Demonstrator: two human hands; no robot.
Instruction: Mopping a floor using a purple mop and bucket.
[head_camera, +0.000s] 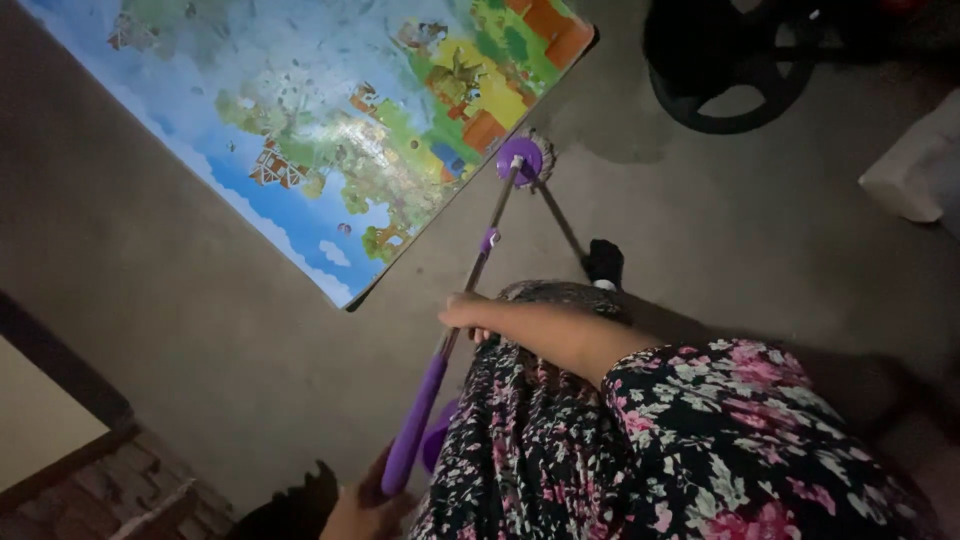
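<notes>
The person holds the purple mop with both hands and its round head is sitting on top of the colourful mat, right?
Not quite. In the head view both hands, right hand and left hand, do hold the purple mop, but its round head rests on the bare floor beside the colourful mat.

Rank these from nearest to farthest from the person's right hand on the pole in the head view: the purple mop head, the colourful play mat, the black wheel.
From the right hand:
1. Colourful play mat, just up-left; its corner is closest.
2. Purple mop head, straight ahead on the floor.
3. Black wheel, top right, farthest.
</notes>
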